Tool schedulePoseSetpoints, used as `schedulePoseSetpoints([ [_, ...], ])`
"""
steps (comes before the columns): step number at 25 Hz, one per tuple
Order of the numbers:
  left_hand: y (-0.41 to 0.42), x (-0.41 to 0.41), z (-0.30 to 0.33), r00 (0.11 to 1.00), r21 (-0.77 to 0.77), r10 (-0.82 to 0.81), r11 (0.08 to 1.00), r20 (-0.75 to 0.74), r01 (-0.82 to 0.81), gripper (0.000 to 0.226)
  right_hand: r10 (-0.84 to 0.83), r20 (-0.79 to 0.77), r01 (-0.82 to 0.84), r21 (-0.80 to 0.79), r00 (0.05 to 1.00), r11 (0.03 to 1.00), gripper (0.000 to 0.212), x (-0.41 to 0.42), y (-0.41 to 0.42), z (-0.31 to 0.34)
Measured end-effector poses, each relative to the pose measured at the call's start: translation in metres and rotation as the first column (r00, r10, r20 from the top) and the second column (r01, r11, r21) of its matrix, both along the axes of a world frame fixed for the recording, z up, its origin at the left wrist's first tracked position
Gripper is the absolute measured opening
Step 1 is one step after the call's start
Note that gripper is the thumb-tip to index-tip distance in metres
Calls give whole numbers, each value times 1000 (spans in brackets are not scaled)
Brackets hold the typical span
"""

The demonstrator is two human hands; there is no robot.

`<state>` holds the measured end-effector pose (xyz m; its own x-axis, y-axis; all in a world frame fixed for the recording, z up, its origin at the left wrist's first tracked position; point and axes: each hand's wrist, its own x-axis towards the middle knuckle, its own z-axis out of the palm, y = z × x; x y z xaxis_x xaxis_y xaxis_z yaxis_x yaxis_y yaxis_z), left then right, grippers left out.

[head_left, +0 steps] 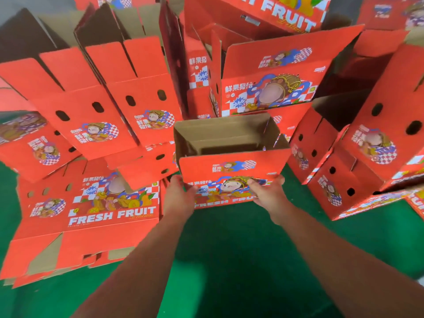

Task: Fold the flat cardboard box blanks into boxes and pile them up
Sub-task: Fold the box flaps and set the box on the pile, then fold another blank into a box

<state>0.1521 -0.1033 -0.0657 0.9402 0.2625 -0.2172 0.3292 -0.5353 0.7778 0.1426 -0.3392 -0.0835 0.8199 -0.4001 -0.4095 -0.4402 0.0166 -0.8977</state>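
A folded red fruit box (231, 166) with a brown open inside sits in the middle, its printed front wall facing me. My left hand (177, 193) grips the lower left corner of that wall. Fingers of my right hand (266, 191) press on the lower right part of the same wall. A stack of flat red box blanks (91, 216) printed "FRESH FRUIT" lies on the floor to the left. Folded boxes are piled behind and on both sides.
Leaning rows of folded red boxes stand at the left (96, 111), back (270, 79) and right (367, 145). Green floor (229, 249) stretches in front of me, between my arms.
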Motion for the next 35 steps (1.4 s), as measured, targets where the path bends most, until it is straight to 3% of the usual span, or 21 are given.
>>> schedulePoseSetpoints([
  [5, -4, 27, -2, 992, 8, -105, 994, -72, 106, 17, -20, 9, 20, 9, 1000, 1000, 65, 38, -18, -15],
  [9, -26, 16, 0, 991, 37, -130, 991, -34, 131, 21, -171, 17, 169, 75, 985, 983, 77, 29, -28, -28],
  [12, -65, 0, -4, 937, 52, -346, 936, -53, 348, 22, -280, -33, 282, 155, 959, 947, 73, 4, -23, -29],
  [14, -107, -3, -2, 905, -35, -423, 906, -49, 421, 26, -183, 18, 179, 116, 983, 977, 79, -13, -20, -30],
  [17, -154, 7, 0, 948, -347, -316, 894, -38, 284, 82, -21, 63, 20, 16, 998, 1000, 86, -23, -28, -18],
  [19, -162, 16, -6, 938, -375, -321, 891, -127, 255, 108, 23, 26, -22, -36, 999, 999, 79, -18, -41, -6],
  [20, -160, 19, -9, 925, -356, -335, 898, -178, 257, 109, 37, -8, -37, -43, 999, 998, 74, -17, -45, 0],
  [23, -142, 11, -12, 942, -407, -293, 890, -166, 205, 67, 62, -115, -67, -38, 991, 997, 61, -25, -36, 9],
  [27, -96, -32, -14, 995, -405, -44, 914, -93, 2, 38, 251, -30, -251, -29, 968, 967, 34, -43, 28, 1],
  [31, -22, -72, -18, 981, -458, 130, 870, -142, -182, 23, 410, -24, -411, -47, 912, 910, 36, -47, 109, -5],
  [35, 65, -102, -21, 942, -478, 326, 816, -84, -325, 20, 535, -80, -536, 5, 841, 844, 37, -53, 197, -11],
])
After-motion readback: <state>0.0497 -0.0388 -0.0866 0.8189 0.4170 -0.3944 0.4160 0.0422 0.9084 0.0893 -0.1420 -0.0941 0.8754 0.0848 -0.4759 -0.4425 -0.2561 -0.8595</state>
